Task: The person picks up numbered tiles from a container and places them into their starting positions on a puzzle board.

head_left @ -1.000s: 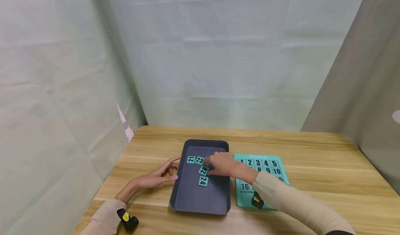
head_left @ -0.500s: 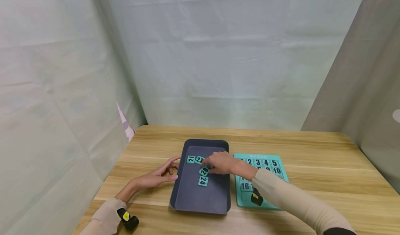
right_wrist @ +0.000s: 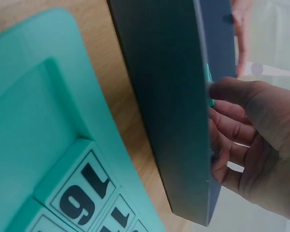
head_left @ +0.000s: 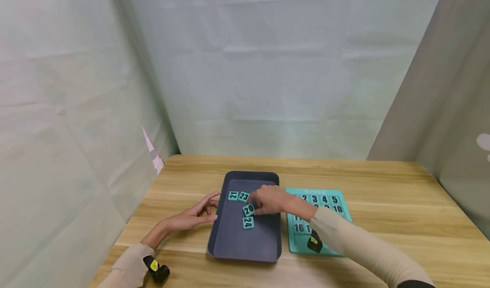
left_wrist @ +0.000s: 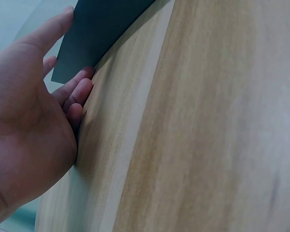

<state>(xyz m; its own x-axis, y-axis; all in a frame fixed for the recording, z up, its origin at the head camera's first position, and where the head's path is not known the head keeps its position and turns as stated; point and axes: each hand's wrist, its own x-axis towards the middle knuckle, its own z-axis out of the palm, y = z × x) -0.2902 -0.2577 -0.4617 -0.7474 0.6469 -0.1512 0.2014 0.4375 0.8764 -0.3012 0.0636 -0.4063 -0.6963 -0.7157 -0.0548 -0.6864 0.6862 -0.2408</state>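
A dark grey tray (head_left: 246, 246) on the table holds several teal number tiles. My right hand (head_left: 271, 199) reaches into it and pinches the number 20 tile (head_left: 248, 210) between thumb and fingers. That tile lies at a slant, just above the number 24 tile (head_left: 248, 223). Farther back are the number 23 tile (head_left: 243, 196) and the number 21 tile (head_left: 233, 195). The tray wall covers most of the pinched tile in the right wrist view. My left hand (head_left: 187, 218) rests at the tray's left side, fingers relaxed, thumb and fingertips against the wall.
Right of the tray lies a teal number board (head_left: 296, 249) with numbered tiles in rows, partly covered by my right forearm. Each wrist carries a small black camera, such as the left one (head_left: 157, 270). A pale curtain (head_left: 268, 88) stands behind the wooden table (head_left: 402, 203).
The number 20 tile has turned clockwise under my right fingers, its digits now nearer upright. My left hand and the tray stay in place.
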